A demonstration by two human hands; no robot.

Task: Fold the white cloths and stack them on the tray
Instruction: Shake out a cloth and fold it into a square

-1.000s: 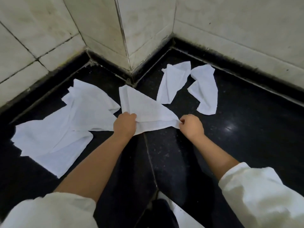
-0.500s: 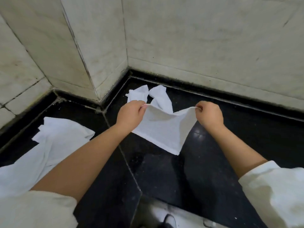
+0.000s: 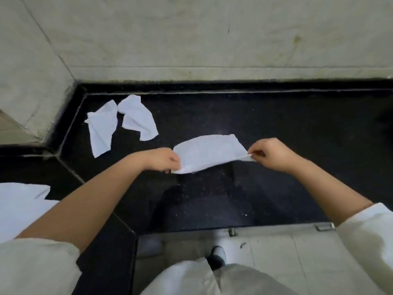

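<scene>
I hold one white cloth (image 3: 209,153) stretched between both hands just above the black counter (image 3: 276,128). My left hand (image 3: 162,159) pinches its left end and my right hand (image 3: 270,153) pinches its right corner. The cloth's far edge curves away from me and seems to touch the counter. Two other crumpled white cloths (image 3: 102,126) (image 3: 138,118) lie side by side near the back left corner. More white cloth (image 3: 19,205) lies at the left edge, partly hidden by my left arm. No tray is in view.
Pale marble walls (image 3: 191,39) close the counter at the back and left. The counter's front edge runs along the bottom, with a tiled floor (image 3: 276,252), my trouser legs and a shoe (image 3: 217,255) below it.
I lifted the cloth off the counter and carried it to the right, away from the other cloths. It hung as a loose flap half a second ago; now it is stretched out lower between my hands.
</scene>
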